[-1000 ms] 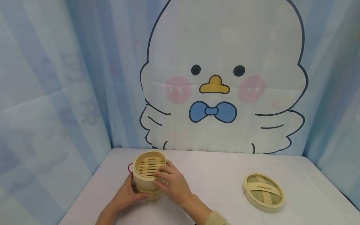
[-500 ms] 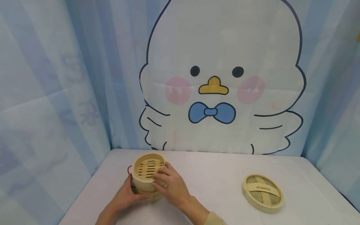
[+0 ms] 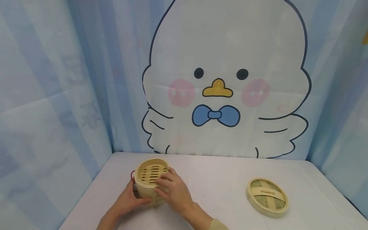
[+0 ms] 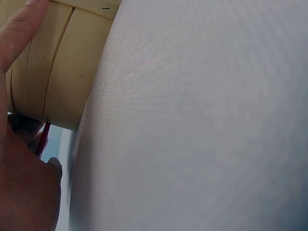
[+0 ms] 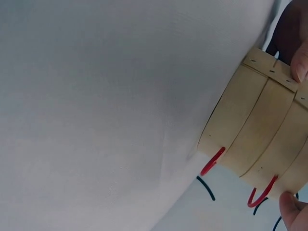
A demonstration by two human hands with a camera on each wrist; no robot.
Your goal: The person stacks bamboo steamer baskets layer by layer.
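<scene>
Two small round bamboo steamer baskets are stacked at the table's left. The upper basket [image 3: 142, 187] shows its slatted floor; the lower basket [image 3: 157, 202] is partly hidden by both hands. My left hand [image 3: 126, 200] grips the stack low on the near left side, thumb across the front. My right hand [image 3: 176, 191] holds the upper basket's right side, fingers over the rim. Red cord loops [image 5: 263, 195] stick out of the walls in the right wrist view. In the left wrist view, my left thumb [image 4: 21, 31] lies against the bamboo wall [image 4: 72, 72].
A bamboo steamer lid [image 3: 260, 191] with a woven top and crossed strips lies on the right of the white-covered table [image 3: 212, 185]. Behind the table hangs a curtain [image 3: 218, 137] with a printed white bird; blue curtains flank it.
The upper basket has come down slightly onto the lower one, my right hand moving with it. My left hand stays in place. The head view has shifted a little.
</scene>
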